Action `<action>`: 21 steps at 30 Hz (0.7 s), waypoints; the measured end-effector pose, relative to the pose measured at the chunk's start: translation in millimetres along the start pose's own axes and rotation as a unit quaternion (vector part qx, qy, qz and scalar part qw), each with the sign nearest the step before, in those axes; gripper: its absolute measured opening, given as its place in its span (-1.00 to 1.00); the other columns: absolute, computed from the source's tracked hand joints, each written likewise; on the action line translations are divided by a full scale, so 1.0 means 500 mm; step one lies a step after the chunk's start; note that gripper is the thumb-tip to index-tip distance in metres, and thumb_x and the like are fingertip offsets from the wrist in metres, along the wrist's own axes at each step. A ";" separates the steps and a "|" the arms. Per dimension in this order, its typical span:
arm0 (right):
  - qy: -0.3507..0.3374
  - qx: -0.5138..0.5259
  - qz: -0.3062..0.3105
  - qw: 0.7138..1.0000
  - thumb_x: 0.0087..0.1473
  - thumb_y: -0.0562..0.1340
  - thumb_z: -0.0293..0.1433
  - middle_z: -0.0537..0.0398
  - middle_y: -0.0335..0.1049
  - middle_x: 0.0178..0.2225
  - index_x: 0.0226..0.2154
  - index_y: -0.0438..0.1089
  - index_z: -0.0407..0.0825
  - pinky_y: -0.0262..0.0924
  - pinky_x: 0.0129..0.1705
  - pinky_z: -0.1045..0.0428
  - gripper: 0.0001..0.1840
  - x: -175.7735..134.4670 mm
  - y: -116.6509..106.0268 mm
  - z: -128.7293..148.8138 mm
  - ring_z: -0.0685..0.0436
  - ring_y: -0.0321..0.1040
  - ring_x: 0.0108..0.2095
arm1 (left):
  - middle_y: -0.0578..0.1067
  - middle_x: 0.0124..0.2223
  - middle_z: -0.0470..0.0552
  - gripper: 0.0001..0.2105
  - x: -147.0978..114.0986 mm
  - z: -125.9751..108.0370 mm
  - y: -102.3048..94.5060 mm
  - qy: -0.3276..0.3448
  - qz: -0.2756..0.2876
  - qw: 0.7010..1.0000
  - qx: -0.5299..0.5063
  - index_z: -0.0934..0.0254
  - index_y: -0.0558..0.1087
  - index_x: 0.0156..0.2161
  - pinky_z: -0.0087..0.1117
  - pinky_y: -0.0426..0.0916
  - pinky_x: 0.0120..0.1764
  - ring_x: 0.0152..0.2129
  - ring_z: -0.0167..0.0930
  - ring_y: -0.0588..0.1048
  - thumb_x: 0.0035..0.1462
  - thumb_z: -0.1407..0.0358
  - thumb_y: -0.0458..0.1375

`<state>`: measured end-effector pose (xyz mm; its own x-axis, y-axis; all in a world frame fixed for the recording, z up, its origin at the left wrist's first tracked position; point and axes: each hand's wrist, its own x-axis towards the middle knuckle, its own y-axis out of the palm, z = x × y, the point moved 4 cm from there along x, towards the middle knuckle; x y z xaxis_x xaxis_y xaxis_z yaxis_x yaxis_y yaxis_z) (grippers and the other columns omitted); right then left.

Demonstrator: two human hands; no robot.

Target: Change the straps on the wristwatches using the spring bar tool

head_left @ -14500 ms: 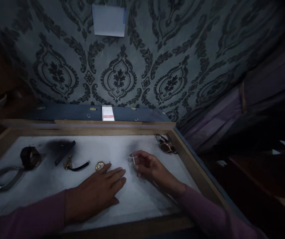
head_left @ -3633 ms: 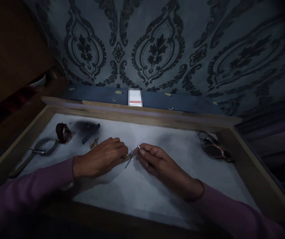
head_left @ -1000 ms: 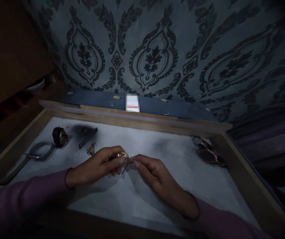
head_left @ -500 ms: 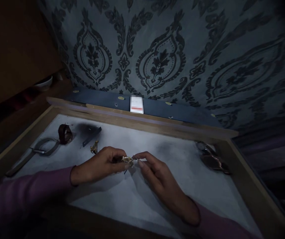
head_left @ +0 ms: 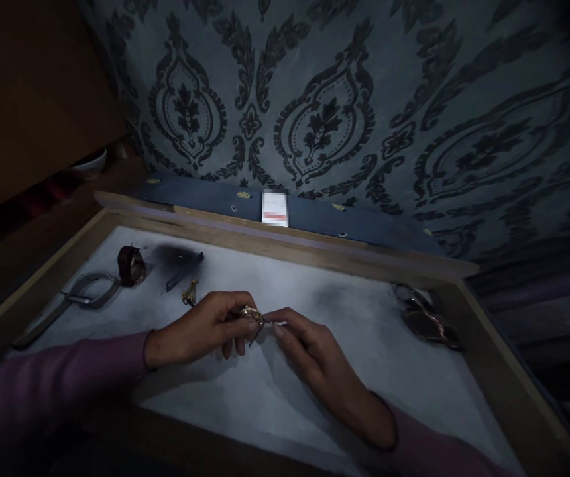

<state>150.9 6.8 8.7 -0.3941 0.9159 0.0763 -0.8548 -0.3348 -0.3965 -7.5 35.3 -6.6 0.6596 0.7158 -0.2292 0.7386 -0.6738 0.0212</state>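
Between the thumb and fingers of my left hand is a small gold-coloured ornate piece, held above the white drawer bottom; its exact kind does not show. My right hand pinches a thin, pin-like piece at its fingertips, touching or very close to the right side of the ornate piece. A short dark strip juts out below the ornate piece. Just beyond my left hand lies another gold-coloured ornament, which looks like a small clip.
Wooden walls frame the shallow drawer. On the left lie a grey strap, a brown looped strap and a dark flat strip. Sunglasses and a watch are at the right. A white card stands on the blue ledge behind.
My left hand has turned the ornate piece slightly and shifted it a little up and left; its lower fingers now show beneath. The right fingertips have moved slightly left along with it.
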 end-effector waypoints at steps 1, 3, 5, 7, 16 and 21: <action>0.000 0.001 0.005 1.000 0.29 0.03 -0.30 0.10 0.44 -0.43 -0.19 0.43 -0.02 0.21 -0.38 0.03 -0.71 0.000 0.001 0.001 -0.06 0.33 -0.45 | 0.42 -0.45 -0.09 -0.79 0.000 0.002 -0.001 -0.002 -0.002 1.000 0.006 0.33 0.34 -0.32 -0.62 0.26 -0.62 -0.58 -0.55 0.41 0.22 0.19 0.12; -0.002 0.004 0.016 1.000 0.30 0.02 -0.31 0.10 0.44 -0.41 -0.20 0.42 -0.01 0.20 -0.37 0.04 -0.72 0.000 0.002 0.004 -0.05 0.32 -0.45 | 0.42 -0.47 -0.09 -0.78 0.001 0.004 -0.003 -0.005 -0.006 1.000 0.007 0.34 0.34 -0.33 -0.61 0.25 -0.62 -0.60 -0.55 0.41 0.21 0.19 0.13; 0.000 0.008 0.022 1.000 0.30 0.01 -0.30 0.12 0.41 -0.44 -0.21 0.41 -0.01 0.15 -0.41 0.05 -0.72 -0.001 0.003 0.004 -0.03 0.27 -0.49 | 0.43 -0.46 -0.07 -0.78 0.002 0.002 -0.003 -0.004 -0.010 1.000 -0.010 0.34 0.34 -0.32 -0.59 0.26 -0.61 -0.60 -0.54 0.42 0.20 0.18 0.13; 0.017 0.020 0.021 0.999 0.30 0.01 -0.25 0.18 0.30 -0.52 -0.23 0.38 -0.01 0.07 -0.47 0.06 -0.72 -0.003 0.004 -0.002 -0.01 0.16 -0.56 | 0.45 -0.43 -0.05 -0.77 0.003 -0.003 -0.002 0.002 -0.009 0.999 -0.035 0.34 0.33 -0.30 -0.57 0.29 -0.59 -0.57 -0.51 0.47 0.20 0.17 0.14; 0.161 0.271 0.026 0.948 0.16 0.18 -0.02 0.29 0.09 -0.56 -0.36 0.18 0.00 -0.12 -0.56 0.13 -0.61 -0.002 0.026 -0.033 0.07 -0.07 -0.59 | 0.55 -0.33 0.04 -0.72 0.000 0.008 0.006 -0.021 -0.012 0.990 -0.141 0.26 0.21 -0.22 -0.47 0.38 -0.50 -0.42 -0.35 0.59 0.25 0.08 0.11; 0.159 0.267 0.006 0.950 0.06 0.28 -0.03 0.20 0.25 -0.48 -0.42 0.21 -0.02 0.08 -0.40 0.08 -0.58 -0.001 0.031 -0.031 0.01 0.17 -0.45 | 0.54 -0.42 -0.02 -0.67 0.006 0.031 0.020 -0.053 -0.030 0.982 -0.178 0.23 0.15 -0.25 -0.48 0.36 -0.54 -0.48 -0.36 0.58 0.21 0.02 0.12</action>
<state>143.2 4.4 -11.4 -0.3562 0.9031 -0.2397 -0.9336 -0.3333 0.1318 -0.5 27.8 -22.1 0.6094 0.7167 -0.3393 0.7899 -0.5112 0.3388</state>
